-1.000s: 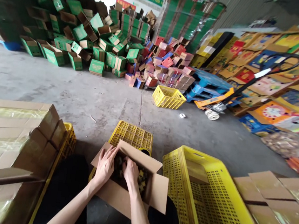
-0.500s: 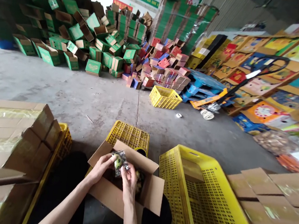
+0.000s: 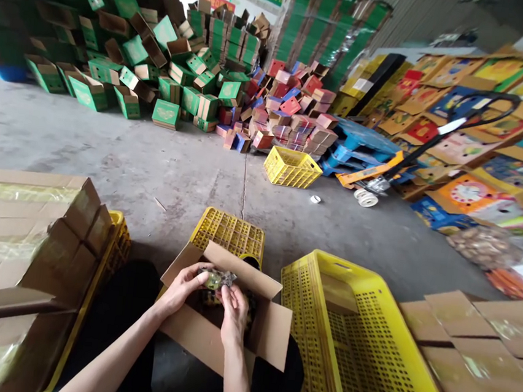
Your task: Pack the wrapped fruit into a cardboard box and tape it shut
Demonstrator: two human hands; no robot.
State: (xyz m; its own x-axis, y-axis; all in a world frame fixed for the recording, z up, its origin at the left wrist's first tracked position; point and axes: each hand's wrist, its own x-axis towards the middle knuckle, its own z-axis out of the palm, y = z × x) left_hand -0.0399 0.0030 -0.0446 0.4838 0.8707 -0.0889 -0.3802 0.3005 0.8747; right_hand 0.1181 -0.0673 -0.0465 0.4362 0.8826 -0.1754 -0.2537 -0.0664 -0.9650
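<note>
A small greenish item in a clear crinkly plastic wrapper [image 3: 216, 279] is held between both hands, over an open cardboard box [image 3: 202, 336]. My left hand [image 3: 185, 286] grips its left end, the thumb on top. At the other end, the fingers of my right hand [image 3: 233, 309] pinch the wrapper. What the item inside is, I cannot make out. The box stands in front of me between my legs, its flaps spread outward. More dark and greenish items lie inside it, partly hidden by my hands.
An upturned yellow crate [image 3: 230, 230] stands just beyond the box. To the right is a large yellow crate [image 3: 323, 325] with cardboard inside, then stacked cartons [image 3: 478, 346]. Taped cartons [image 3: 18, 228] fill the left. Farther off are a yellow basket [image 3: 292, 168], a pallet jack [image 3: 374, 179] and heaped green boxes [image 3: 165, 113].
Both hands have tipped the wrapped item from nearly upright to lying more level. The right hand has shifted slightly right, and the whole view has moved a little.
</note>
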